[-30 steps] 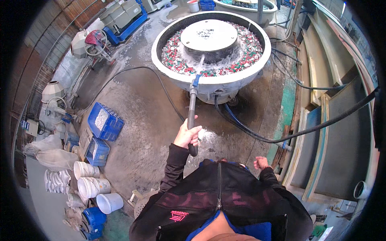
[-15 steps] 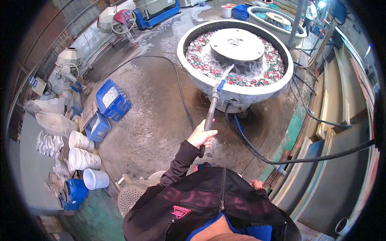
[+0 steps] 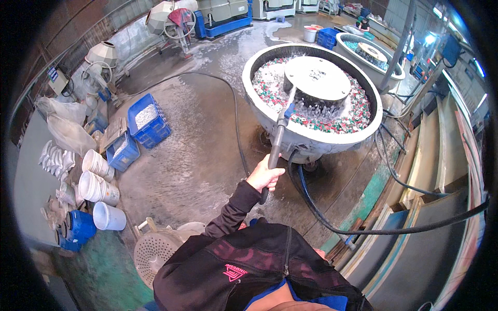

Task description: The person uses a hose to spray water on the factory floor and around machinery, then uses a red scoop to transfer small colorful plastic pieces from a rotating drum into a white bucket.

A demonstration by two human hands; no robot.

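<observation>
Round white tub (image 3: pixel 337 139), ahead of the wearer: loaded with a ring of small red, green and pale pieces (image 3: pixel 358 111) around a column with a flat white cap (image 3: pixel 317 78). Grey pipe (image 3: pixel 277 140): extends to the near rim, clenched in the left grip (image 3: pixel 267 174). Right grip: apparently only a sliver shows beside the jacket; its state cannot be told. Blue valve (image 3: pixel 289 110): near the pipe's far end, judged open, since a water jet (image 3: pixel 292 94) leaves beyond it and splashes rise beside the column. Progress: watering judged under way and unfinished. The share of pieces wetted cannot be established; the column hides part of the ring.

Surroundings: second tub (image 3: pixel 360 62) behind, to the right. Thick black hose (image 3: pixel 415 228) crosses the right side, limiting passage there; a thinner hose (image 3: pixel 236 103) lies across the floor to the left, a trip hazard. Blue crates (image 3: pixel 155 137) and white buckets (image 3: pixel 109 216) stand at left, well apart from the pipe and not obstructing it.
</observation>
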